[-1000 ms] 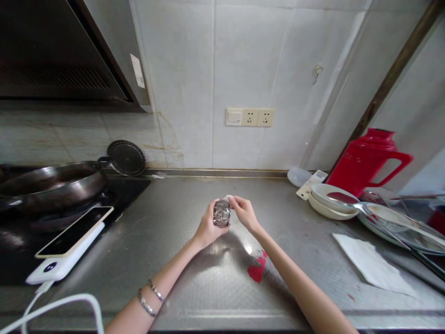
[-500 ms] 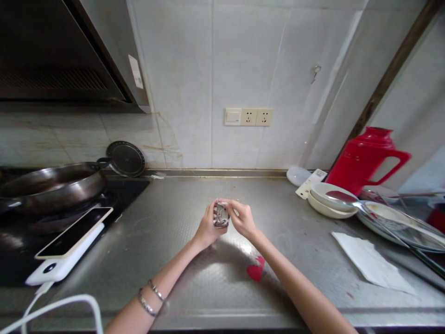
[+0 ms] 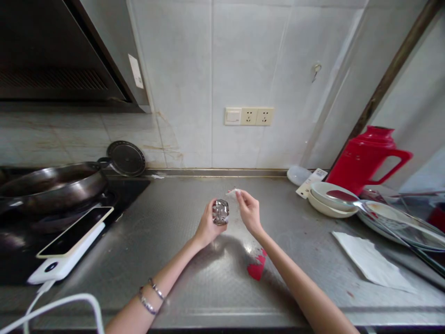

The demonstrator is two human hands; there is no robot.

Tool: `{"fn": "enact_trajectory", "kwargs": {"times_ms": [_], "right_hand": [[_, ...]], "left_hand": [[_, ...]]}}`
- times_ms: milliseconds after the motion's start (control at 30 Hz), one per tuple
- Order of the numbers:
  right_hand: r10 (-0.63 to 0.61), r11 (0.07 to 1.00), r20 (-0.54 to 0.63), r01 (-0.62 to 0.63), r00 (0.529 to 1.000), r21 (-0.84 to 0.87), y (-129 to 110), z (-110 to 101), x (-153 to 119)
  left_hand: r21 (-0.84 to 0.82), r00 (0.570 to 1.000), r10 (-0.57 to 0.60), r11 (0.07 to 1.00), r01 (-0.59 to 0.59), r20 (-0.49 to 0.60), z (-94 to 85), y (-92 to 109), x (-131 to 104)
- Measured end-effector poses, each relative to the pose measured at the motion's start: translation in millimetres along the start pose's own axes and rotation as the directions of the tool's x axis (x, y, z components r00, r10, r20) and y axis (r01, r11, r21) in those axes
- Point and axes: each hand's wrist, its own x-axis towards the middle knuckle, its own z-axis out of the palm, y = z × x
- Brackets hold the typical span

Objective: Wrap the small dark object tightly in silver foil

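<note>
My left hand (image 3: 207, 228) is wrapped round a small faceted glass piece (image 3: 221, 212), which looks clear and greyish. Just to its right, my right hand (image 3: 247, 208) pinches a thin whitish scrap (image 3: 231, 194) between thumb and fingers, apart from the glass. Torn red pieces (image 3: 256, 269) lie on the metal counter (image 3: 194, 297) below my right hand.
On the left are a pan (image 3: 55, 185) on the stove, a phone (image 3: 76, 233) on a white power bank (image 3: 66, 260) and a cable. At right stand a red thermos (image 3: 365, 162), stacked bowls (image 3: 332, 208), plates with utensils and a white tissue (image 3: 371, 262).
My right hand has moved right and slightly up, away from the glass, drawing the whitish scrap with it. More of the glass top now shows. My left hand has hardly moved.
</note>
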Motion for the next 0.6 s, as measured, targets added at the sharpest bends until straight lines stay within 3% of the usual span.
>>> {"fn": "enact_trajectory", "kwargs": {"times_ms": [200,367,467,600], "right_hand": [[-0.1,0.993,0.204,0.11,0.974,-0.039,7.9,11.0,-10.7],[-0.247,0.962,0.255,0.269,0.935,-0.055,3.5,10.4,-19.2],[-0.229,0.967,0.235,0.248,0.945,-0.057,0.1,7.7,-17.2],[-0.092,0.993,0.076,0.097,0.993,-0.072,-0.6,4.3,-8.8]], "left_hand": [[-0.034,1.0,0.004,0.999,-0.004,0.011,1.7,-3.8,-0.1],[-0.009,1.0,0.009,1.0,-0.009,-0.017,4.5,-10.6,0.9],[-0.008,1.0,-0.007,1.0,0.007,-0.009,5.3,-12.6,0.6],[0.011,0.998,-0.006,1.0,0.006,0.067,5.8,-12.7,-1.5]]}}
